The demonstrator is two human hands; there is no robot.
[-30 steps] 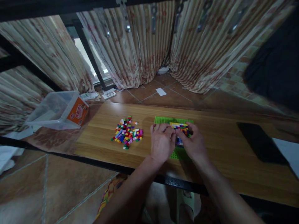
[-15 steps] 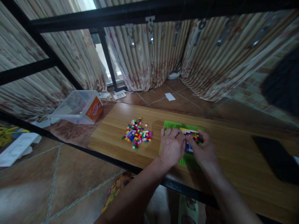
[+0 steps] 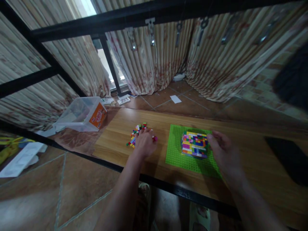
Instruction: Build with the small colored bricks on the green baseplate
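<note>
A green baseplate [image 3: 176, 154] lies on the wooden tabletop [image 3: 120, 141]. On it stands a block of stacked multicoloured small bricks [image 3: 194, 144]. My right hand [image 3: 222, 149] rests beside the block's right side, fingers touching or nearly touching it. My left hand [image 3: 144, 143] lies palm down over a pile of loose coloured bricks [image 3: 138, 130] to the left of the plate, covering most of it. Whether its fingers hold a brick is hidden.
A clear plastic tub with an orange label [image 3: 83, 114] lies tilted at the table's left end. A dark flat object [image 3: 288, 157] sits at the right. Striped curtains [image 3: 156, 57] hang behind; black frame bars [image 3: 36, 77] cross the view. Tiled floor below.
My left hand left the brick block and moved left onto the loose pile. My right hand slid to the block's right side, uncovering it. The camera view shifted slightly.
</note>
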